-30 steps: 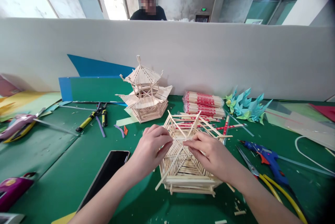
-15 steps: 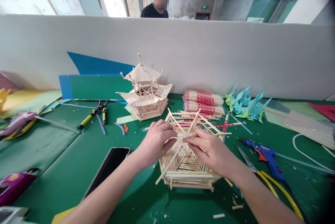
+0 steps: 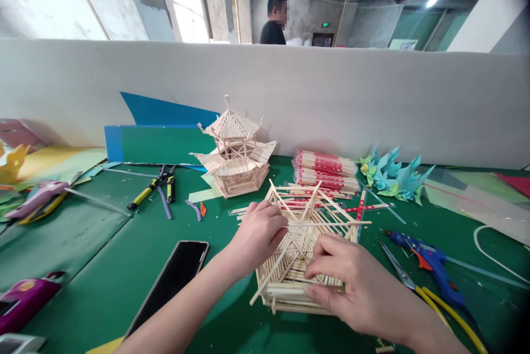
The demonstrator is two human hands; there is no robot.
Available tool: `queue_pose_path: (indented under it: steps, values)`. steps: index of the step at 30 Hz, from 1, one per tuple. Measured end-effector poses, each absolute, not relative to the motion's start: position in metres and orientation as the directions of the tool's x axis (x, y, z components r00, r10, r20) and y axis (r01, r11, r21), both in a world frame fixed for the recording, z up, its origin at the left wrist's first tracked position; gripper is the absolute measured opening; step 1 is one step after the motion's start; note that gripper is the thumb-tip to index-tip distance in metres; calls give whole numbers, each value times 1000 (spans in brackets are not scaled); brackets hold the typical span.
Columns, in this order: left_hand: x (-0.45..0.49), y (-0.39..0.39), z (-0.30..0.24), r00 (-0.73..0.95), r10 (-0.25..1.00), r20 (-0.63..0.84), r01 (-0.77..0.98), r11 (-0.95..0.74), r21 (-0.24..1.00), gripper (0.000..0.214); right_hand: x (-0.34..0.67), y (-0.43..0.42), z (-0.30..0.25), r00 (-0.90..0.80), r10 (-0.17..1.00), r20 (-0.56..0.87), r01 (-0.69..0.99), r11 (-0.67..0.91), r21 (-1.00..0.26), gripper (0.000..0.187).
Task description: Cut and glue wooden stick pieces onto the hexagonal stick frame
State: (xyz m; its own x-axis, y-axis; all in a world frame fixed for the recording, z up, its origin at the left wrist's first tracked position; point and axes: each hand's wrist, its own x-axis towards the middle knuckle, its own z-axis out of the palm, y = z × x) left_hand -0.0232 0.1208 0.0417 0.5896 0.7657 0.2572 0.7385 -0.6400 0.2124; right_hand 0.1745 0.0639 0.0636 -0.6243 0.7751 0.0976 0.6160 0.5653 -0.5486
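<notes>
A hexagonal roof frame of wooden sticks (image 3: 296, 249) lies on the green table (image 3: 95, 254) in front of me. My left hand (image 3: 259, 235) is curled against the frame's left side, fingers pinched on its sticks. My right hand (image 3: 351, 282) rests over the frame's near right edge, with the fingers closed on the stacked sticks. A finished stick pagoda (image 3: 234, 149) stands behind the frame. A wrapped bundle of chopsticks (image 3: 325, 169) lies to its right.
A black phone (image 3: 171, 282) lies left of my forearm. Pliers (image 3: 153, 188) and a purple glue gun (image 3: 37, 199) sit at left. A blue glue gun (image 3: 426, 260), cutters (image 3: 418, 288) and paper cranes (image 3: 393, 172) are at right. A person (image 3: 275, 18) stands beyond the white partition (image 3: 372, 94).
My right hand slid from the frame's centre down to its near right edge. My left hand stayed on the left side. The person behind the partition moved right.
</notes>
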Motion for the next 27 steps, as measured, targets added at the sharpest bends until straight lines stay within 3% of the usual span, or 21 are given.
queue_pose_path:
  steps: [6, 27]
  values:
    - [-20, 120, 43, 565, 782, 265, 763, -617, 193, 25, 174, 60, 57, -624, 777, 77, 649, 571, -502, 8]
    - [-18, 121, 41, 552, 793, 260, 777, -601, 185, 24, 171, 61, 54, -631, 765, 128, 637, 606, -477, 10]
